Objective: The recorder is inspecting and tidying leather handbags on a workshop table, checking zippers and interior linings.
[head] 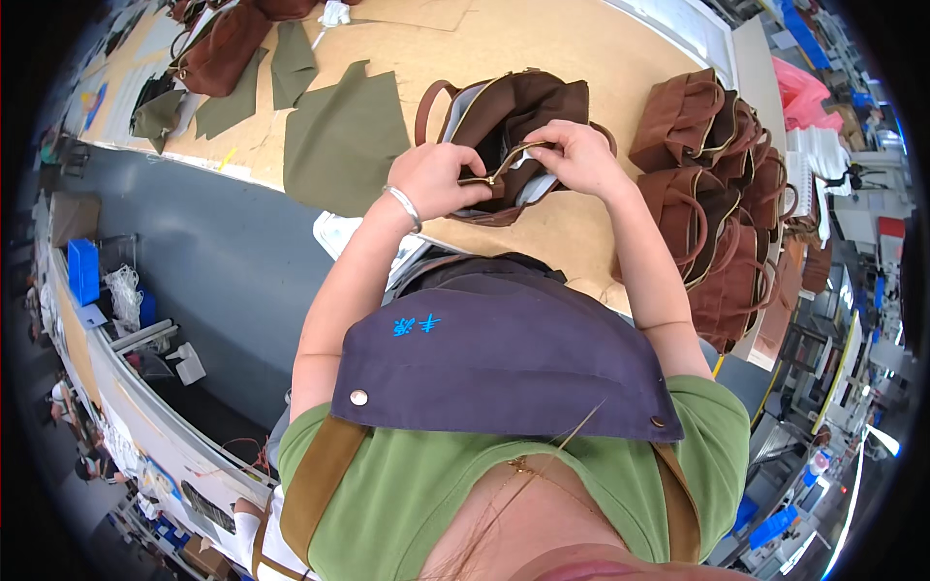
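Observation:
Before me on the table lies a brown handbag [538, 94], its mouth spread wide and its dark lining showing. My left hand [437, 181] pinches one end of the bag's zipper [494, 179] near the metal slider. With thumb and fingers, my right hand [577, 156] grips the zipper edge further right. A bit of white material shows under the right fingers. One reddish-brown handle [429, 112] arches at the bag's left side. The inside of the bag is partly hidden by my hands.
Several finished-looking brown handbags [716, 210] are massed at the table's right end. Olive fabric pieces [345, 138] lie left of the open bag, and another brown bag [225, 51] sits further back. White rope [125, 290] and a blue bin [83, 270] are on the left.

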Demonstrator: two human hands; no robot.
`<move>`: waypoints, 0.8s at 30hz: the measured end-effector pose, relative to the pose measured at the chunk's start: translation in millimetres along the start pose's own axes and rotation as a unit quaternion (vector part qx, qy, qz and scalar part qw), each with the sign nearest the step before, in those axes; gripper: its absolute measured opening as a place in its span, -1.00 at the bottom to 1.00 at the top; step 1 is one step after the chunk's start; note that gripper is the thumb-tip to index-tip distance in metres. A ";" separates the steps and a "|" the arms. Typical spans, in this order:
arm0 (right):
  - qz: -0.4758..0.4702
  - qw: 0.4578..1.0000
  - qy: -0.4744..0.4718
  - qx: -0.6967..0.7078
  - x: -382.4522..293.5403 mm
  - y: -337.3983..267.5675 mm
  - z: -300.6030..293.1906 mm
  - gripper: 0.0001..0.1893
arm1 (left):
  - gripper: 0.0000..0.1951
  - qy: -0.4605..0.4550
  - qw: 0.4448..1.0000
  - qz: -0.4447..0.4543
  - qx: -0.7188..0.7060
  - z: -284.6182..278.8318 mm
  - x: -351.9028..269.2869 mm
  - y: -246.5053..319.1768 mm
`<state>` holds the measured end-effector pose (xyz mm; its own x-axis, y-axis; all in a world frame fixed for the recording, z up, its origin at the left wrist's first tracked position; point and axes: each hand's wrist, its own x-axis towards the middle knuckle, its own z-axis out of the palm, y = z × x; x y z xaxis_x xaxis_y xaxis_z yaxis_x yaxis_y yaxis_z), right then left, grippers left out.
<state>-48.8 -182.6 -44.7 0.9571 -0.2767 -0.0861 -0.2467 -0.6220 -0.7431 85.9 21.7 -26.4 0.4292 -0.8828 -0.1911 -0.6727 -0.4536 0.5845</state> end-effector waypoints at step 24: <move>-0.037 0.981 -0.149 -0.123 5.6 -16.7 3.2 -0.73 | -0.78 0.319 0.928 0.191 0.040 31.8 19.3 -12.5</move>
<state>-38.9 -171.5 -34.8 0.9666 -0.0214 -0.2555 -0.1699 -0.7996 -0.5760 83.4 6.4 -62.4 0.4017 -0.7411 0.5380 -0.8808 -0.1519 0.4484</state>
